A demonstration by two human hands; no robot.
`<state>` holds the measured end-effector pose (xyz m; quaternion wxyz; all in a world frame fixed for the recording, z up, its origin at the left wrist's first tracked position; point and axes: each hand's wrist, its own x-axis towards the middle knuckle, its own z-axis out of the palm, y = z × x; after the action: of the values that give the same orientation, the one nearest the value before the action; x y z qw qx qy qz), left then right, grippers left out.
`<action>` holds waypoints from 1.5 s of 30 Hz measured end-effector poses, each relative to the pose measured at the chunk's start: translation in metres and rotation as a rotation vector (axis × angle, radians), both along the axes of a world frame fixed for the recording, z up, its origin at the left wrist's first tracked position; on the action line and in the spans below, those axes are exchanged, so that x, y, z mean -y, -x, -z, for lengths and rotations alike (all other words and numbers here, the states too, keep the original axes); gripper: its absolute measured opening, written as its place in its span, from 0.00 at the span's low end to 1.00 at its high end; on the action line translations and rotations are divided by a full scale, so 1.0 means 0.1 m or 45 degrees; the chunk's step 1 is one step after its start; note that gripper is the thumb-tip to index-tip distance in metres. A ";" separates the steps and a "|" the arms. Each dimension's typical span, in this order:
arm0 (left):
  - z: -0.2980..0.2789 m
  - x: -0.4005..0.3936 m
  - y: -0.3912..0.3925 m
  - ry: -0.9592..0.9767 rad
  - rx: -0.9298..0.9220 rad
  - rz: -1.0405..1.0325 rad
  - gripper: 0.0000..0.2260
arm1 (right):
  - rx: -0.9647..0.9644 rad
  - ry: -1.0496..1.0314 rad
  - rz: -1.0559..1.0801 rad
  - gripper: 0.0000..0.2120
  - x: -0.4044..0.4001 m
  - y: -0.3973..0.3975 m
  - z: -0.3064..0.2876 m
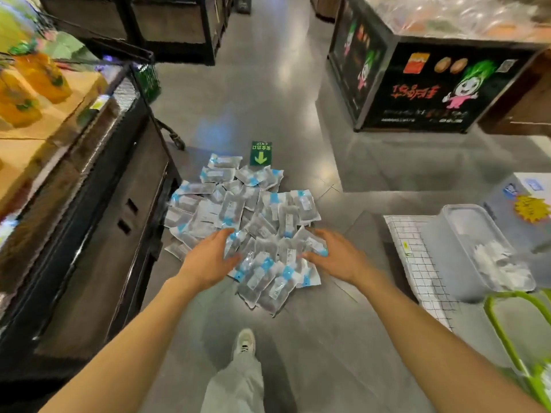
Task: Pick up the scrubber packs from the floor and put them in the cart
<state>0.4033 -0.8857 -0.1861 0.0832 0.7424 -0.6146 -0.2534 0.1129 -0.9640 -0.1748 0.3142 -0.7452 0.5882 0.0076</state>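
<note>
The scrubber packs (247,222) lie heaped on the floor (298,144); the left hand (208,260) and right hand (334,254), fingers spread and grasping nothing, flank the near packs; scooping inward together should serve best; the green-handled cart (512,332) waits right.

Scrubber packs (244,222) heaped on floor (268,99); shelf (98,204) left; cart (507,323) right.

Bright, even indoor light from overhead; pale patches of glare lie on the grey floor (268,93) up the aisle. Shadows are soft and faint. Wide-angle bending curves the edges. The left shelf (89,162) and yellow goods (32,81) smear with blur; the centre stays fairly sharp
</note>
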 end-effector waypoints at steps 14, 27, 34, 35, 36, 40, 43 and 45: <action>2.03 1.66 -0.84 -0.159 -0.190 0.089 0.28 | -0.132 -0.198 0.248 0.39 1.29 -0.69 1.76; 5.93 2.09 -0.66 -0.195 -0.326 0.104 0.29 | -0.071 -0.256 0.314 0.38 1.57 -0.43 5.55; 7.39 2.21 -0.63 -0.067 -0.299 0.060 0.32 | 0.067 -0.159 0.353 0.37 1.57 -0.43 7.03; 7.50 2.22 -0.62 -0.044 -0.313 0.037 0.32 | 0.088 -0.130 0.366 0.36 1.57 -0.44 7.17; 7.58 2.22 -0.62 -0.033 -0.340 0.010 0.33 | 0.099 -0.105 0.380 0.36 1.57 -0.46 7.27; 7.82 2.13 -0.64 -0.115 -0.483 -0.114 0.40 | 0.199 -0.091 0.471 0.32 1.55 -0.47 7.45; 7.88 1.99 -0.64 -0.193 -0.572 -0.220 0.43 | 0.240 -0.095 0.635 0.25 1.43 -0.43 7.46; 7.94 1.92 -0.64 -0.232 -0.616 -0.279 0.39 | 0.311 -0.104 0.820 0.22 1.32 -0.40 7.53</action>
<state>0.4669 -1.0779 -0.9797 0.1873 0.7268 -0.4677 -0.4668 0.1525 -1.0956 -0.9275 0.3980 -0.5035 0.7504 -0.1579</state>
